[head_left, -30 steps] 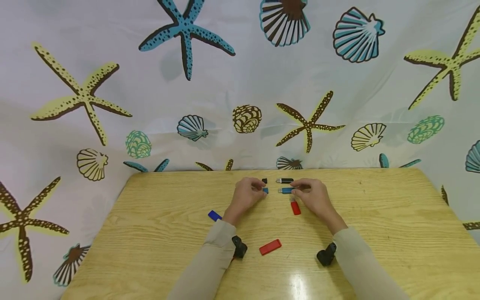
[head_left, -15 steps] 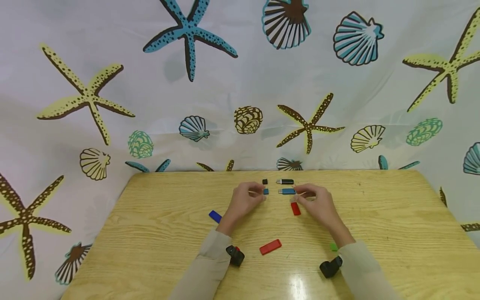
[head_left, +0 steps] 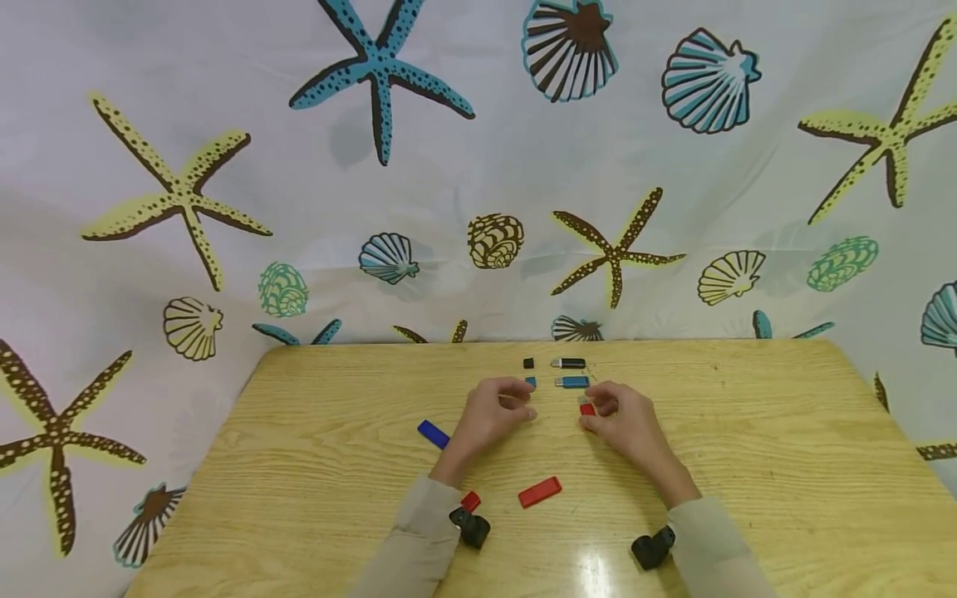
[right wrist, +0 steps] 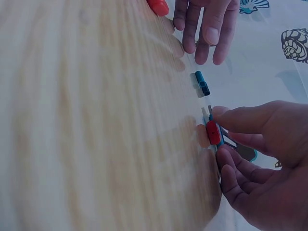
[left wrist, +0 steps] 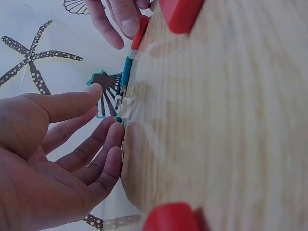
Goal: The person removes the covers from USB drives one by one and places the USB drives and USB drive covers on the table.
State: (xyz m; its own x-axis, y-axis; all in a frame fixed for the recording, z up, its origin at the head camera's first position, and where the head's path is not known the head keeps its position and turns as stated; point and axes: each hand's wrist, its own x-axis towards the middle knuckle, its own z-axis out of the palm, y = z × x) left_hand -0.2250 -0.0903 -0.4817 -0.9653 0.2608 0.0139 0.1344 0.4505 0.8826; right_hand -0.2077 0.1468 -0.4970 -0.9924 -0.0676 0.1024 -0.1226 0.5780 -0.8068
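In the head view my left hand [head_left: 497, 413] hovers near the small blue cap [head_left: 531, 382], its thumb and fingers parted with nothing between them. A black cap [head_left: 528, 363] lies just behind. My right hand [head_left: 624, 419] is over the red USB stick [head_left: 587, 409]; its thumb covers the near end. In the right wrist view a gap shows between thumb and fingers around the red stick, and I cannot tell whether they touch it. Behind it lie a blue USB stick [head_left: 574, 382] and a black USB stick [head_left: 570, 363], both uncapped, metal plugs facing left.
A red cap-like piece [head_left: 540, 492] lies mid-table, a smaller red piece [head_left: 470, 501] near the left wrist. A dark blue piece [head_left: 434, 433] lies left of the left forearm. A patterned cloth [head_left: 449, 166] hangs behind the wooden table [head_left: 748, 415].
Both hands have drawn slightly nearer the body, away from the blue and black sticks. The right hand has come over the red stick. The sticks and caps appear to lie where they were.
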